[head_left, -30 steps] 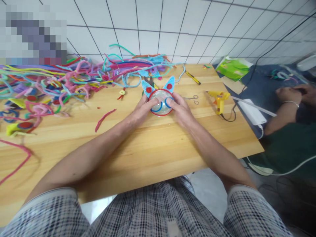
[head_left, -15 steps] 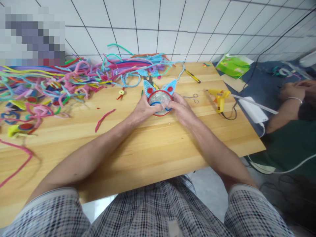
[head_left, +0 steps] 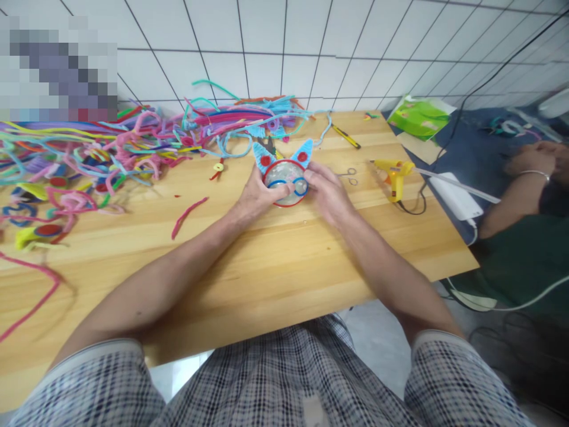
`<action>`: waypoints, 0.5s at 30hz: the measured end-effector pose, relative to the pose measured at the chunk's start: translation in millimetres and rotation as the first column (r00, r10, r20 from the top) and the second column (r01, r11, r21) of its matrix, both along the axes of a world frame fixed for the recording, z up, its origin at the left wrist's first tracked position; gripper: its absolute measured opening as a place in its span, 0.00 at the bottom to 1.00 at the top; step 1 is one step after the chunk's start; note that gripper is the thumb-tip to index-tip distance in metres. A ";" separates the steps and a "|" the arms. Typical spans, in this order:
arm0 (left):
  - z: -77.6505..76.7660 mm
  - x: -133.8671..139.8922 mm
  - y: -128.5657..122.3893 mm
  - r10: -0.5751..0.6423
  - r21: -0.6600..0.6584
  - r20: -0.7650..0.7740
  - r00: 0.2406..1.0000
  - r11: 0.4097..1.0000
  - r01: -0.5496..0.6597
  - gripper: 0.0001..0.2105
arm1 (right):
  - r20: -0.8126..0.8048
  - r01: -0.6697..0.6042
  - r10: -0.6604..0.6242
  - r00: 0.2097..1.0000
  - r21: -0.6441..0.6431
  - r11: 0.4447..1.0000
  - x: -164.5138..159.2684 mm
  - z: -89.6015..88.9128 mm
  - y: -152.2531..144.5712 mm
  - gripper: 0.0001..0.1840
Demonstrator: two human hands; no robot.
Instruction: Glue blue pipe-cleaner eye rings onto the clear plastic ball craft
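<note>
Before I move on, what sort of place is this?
Probably a craft workspace: a pale wooden table holds a tangle of multicoloured fuzzy stems and a yellow plastic glue gun, and in hand is a round, red-rimmed piece with blue ears.

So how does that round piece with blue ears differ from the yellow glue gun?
The eared piece is round, with a red rim and greyish middle; the glue gun is gun-shaped and mostly yellow. The left hand grips the eared piece, with the right hand at its edge; neither is on the glue gun. A dark cord runs from the glue gun; none shows on the eared piece. Both are at the same wooden table.
</note>
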State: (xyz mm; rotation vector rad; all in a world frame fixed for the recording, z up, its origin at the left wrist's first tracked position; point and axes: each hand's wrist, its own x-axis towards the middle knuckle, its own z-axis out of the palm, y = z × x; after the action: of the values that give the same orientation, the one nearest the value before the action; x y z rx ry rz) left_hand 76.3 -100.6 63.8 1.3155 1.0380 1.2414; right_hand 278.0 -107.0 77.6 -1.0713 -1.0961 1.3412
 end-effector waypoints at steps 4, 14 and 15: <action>1.7 -2.5 0.4 0.025 -0.019 -0.006 1.000 0.999 -0.025 0.39 | 0.061 0.212 -0.227 0.972 0.188 0.959 11.4 -5.8 10.2 0.28; 0.1 -0.9 0.4 0.025 0.002 -0.004 1.000 1.000 -0.025 0.38 | 0.065 0.159 -0.178 0.982 0.233 0.959 5.7 0.9 -1.9 0.29; 0.6 -1.0 0.1 0.023 0.006 -0.006 1.000 1.000 -0.023 0.38 | 0.057 0.159 -0.175 0.983 0.217 0.963 6.3 -0.2 -1.5 0.30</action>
State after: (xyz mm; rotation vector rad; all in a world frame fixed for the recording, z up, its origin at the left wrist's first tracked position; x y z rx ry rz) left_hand 75.3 -100.6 64.4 1.3157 1.0569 1.2592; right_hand 284.3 -108.6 77.4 -1.0382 -1.1491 1.0326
